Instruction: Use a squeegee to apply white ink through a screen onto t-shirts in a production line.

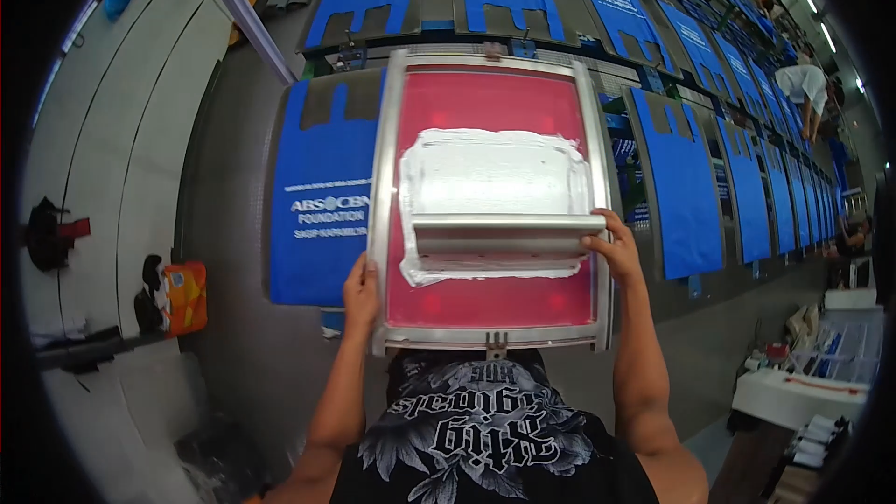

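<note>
A screen printing frame (395,177) with silver metal sides and a pink-red mesh (490,93) lies in front of me. Thick white ink (495,168) coats the middle of the mesh. My left hand (361,291) is closed round the frame's left side near its lower corner. In my right hand (613,247) is the right end of a wide metal squeegee (504,241), which lies across the lower part of the ink. Left of the frame, partly covered by it, a blue bag (322,196) with white print lies flat on a board.
Several blue bags lie on boards in two rows; one (677,187) is right of the frame. A pale post (245,14) slants at upper left. A white table (793,397) with supplies stands at lower right. Another person (805,93) bends over the row at far right.
</note>
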A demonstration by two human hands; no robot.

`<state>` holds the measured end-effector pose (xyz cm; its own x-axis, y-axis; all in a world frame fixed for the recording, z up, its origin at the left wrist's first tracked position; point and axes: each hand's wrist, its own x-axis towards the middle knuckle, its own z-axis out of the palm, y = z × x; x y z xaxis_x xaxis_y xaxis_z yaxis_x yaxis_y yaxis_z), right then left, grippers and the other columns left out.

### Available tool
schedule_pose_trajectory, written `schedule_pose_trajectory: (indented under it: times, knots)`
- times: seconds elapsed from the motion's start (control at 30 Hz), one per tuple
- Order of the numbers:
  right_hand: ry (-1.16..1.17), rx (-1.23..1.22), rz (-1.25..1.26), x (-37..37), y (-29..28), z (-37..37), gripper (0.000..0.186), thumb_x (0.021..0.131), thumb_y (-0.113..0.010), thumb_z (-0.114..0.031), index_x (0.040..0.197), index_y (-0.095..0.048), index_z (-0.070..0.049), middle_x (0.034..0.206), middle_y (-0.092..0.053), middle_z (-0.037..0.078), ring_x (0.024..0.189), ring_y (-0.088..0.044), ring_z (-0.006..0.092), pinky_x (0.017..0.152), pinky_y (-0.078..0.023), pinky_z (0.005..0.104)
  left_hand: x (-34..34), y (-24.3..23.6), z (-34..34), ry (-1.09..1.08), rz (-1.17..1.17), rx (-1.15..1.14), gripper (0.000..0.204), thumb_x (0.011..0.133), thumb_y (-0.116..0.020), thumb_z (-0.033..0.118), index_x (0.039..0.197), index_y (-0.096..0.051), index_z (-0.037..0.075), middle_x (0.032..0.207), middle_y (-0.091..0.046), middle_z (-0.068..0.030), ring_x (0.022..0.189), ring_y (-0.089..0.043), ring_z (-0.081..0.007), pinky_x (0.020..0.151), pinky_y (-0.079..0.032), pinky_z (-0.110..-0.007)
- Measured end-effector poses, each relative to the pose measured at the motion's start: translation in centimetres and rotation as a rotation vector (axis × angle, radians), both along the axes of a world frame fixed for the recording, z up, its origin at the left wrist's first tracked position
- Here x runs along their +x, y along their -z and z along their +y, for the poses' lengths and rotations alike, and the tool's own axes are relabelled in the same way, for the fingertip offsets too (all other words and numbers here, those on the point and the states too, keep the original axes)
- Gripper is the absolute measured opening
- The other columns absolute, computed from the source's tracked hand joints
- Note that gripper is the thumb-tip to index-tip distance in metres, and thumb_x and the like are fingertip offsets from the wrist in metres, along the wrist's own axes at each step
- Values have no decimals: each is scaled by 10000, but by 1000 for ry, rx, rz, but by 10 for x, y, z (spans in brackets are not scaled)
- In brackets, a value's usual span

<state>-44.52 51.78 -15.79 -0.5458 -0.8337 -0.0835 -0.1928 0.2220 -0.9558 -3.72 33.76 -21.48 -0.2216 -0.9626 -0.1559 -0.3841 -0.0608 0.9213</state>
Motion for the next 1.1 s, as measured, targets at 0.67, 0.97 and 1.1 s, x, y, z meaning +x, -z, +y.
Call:
schedule_pose_trajectory:
  times: [0.67,0.97,1.1]
  knots:
    - [-143,34,-107,-154,60,29,438,643,-787,-140,1048,-662,-31,1017,-561,17,967,-490,139,878,-409,289,-131,26,62,-138,11,35,467,947,-535,329,1236,-533,-38,1092,-631,-131,974,-576,-173,852,-445,-277]
    - [-103,32,-213,-141,61,33,454,671,-782,-159,1091,-655,-42,1018,-550,3,972,-466,131,896,-381,295,-126,36,59,-106,20,63,477,942,-550,330,1270,-512,-14,1062,-639,-123,931,-584,-154,821,-452,-266]
    - [-121,111,-190,-142,63,41,446,691,-757,-112,1111,-636,-23,1020,-592,36,963,-524,154,881,-412,305,-122,43,63,-48,53,25,451,926,-569,318,1273,-522,34,1084,-631,-148,952,-601,-210,833,-461,-297]
